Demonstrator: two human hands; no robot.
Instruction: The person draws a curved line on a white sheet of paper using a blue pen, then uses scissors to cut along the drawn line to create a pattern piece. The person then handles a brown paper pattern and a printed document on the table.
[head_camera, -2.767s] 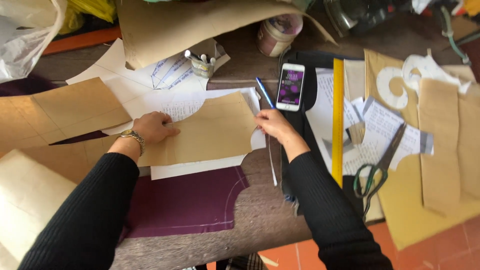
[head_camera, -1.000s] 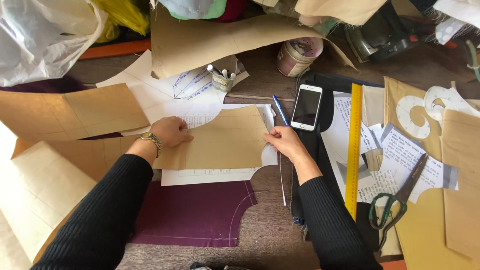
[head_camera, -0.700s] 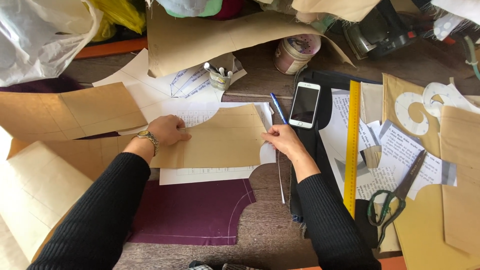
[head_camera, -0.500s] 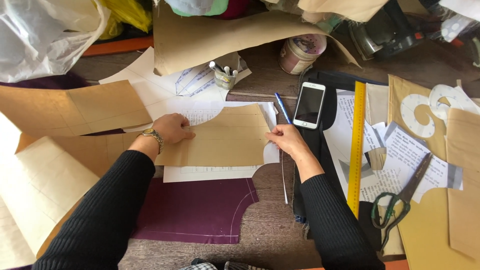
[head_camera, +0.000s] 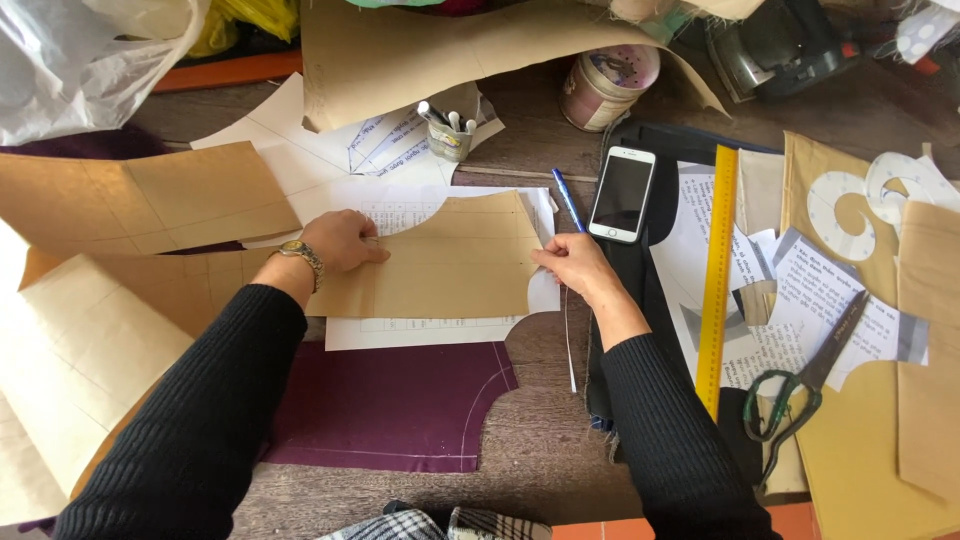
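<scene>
nearest the camera lies a purple fabric piece (head_camera: 390, 405) on the wooden table (head_camera: 540, 440), its curved chalk line showing at the right edge, partly tucked under a white paper sheet (head_camera: 420, 332). on top of that sheet sits the brown paper pattern piece (head_camera: 455, 265), held flat by 2 hands. the left hand (head_camera: 345, 240) (a gold watch on its wrist) lies palm down on the pattern's left end, fingers pressed together and flat against the paper. the right hand (head_camera: 575, 265) meets the pattern's right edge, its fingertips seemingly pinching or pinning that edge, though the grip is hard to read from above. just right of this hand, a yellow ruler (head_camera: 718, 275) runs up and down the table, with green-handled scissors (head_camera: 800, 385) lying on printed papers beyond it. farther back, a blue pen (head_camera: 568, 198) lies just beside a white smartphone (head_camera: 622, 193), which rests on dark cloth. behind the pattern stand a small cup of markers (head_camera: 450, 135) and a round tin (head_camera: 605, 85), with a big sheet of brown paper (head_camera: 450, 50) draped at the far edge.
</scene>
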